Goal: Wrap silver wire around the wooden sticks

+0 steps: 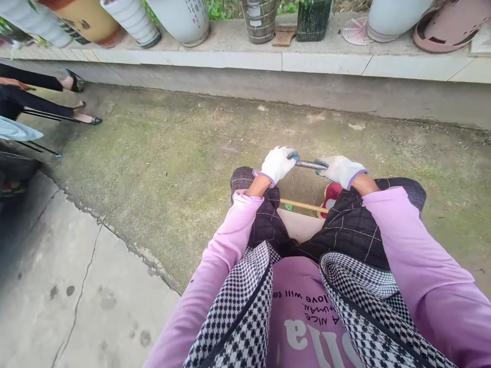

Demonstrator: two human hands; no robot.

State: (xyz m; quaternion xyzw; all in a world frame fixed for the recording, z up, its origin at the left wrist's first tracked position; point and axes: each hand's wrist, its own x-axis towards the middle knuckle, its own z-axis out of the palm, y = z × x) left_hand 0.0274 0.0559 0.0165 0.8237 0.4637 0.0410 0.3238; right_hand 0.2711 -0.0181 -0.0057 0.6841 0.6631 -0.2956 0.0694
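Both of my hands wear white gloves with grey-blue fingertips and purple cuffs. My left hand (278,164) is wrapped round one end of a short, dark grey, speckled rod (307,164). At the other end, my right hand (340,169) has its fingers closed on it. The rod is level, held out in front of my knees; its exact kind I cannot make out, and both ends are covered by the gloves. Below it, a thin yellowish stick (303,205) lies across between my legs, near a pale flat surface (301,226) and a small green scrap (289,207).
A red shoe (332,197) shows by my right knee. Ahead runs a low tiled ledge (253,60) with several flowerpots, among them a white pot (180,23). At left, another person's legs (42,99) stretch out beside a dark bag (17,168). Cracked concrete (95,286) meets the mossy ground.
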